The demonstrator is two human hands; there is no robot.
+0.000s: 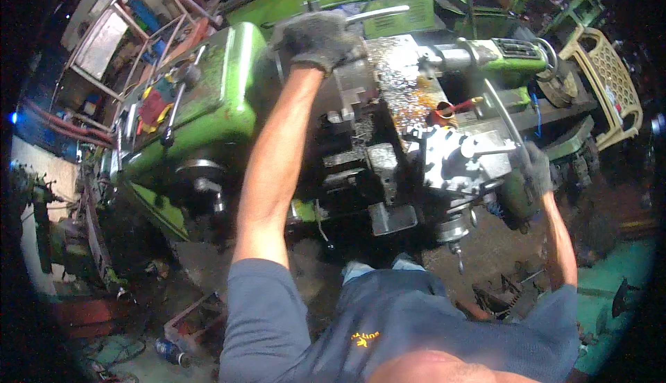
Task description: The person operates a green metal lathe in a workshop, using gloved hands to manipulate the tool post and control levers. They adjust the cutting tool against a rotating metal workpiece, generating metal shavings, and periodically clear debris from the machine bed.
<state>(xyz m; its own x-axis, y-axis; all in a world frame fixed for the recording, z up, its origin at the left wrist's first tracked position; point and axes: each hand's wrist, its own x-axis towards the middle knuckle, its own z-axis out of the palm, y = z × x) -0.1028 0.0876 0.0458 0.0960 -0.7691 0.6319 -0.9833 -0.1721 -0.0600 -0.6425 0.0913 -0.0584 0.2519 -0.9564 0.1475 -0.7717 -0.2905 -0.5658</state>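
My left hand (312,39), in a dark grey glove, reaches over the top of the lathe chuck (354,78). Its fingers are curled, and a bright metal bar handle (378,14) sticks out to the right from them; the grip itself is partly hidden. At the right, my gloved right hand (535,168) is closed around the lower end of a long metal bar (502,109), which slants up and left. Beside that hand lies the tool post (454,161) with its lever (489,148). Shiny chips and brownish fluid cover the bed plate (395,60).
The green headstock (239,71) carries tools and a red cloth (154,107). A reddish cup (442,114) with a brush stands behind the tool post. Farther right are the tailstock (513,57) and a beige plastic chair (610,81). Handwheels (454,230) project toward me.
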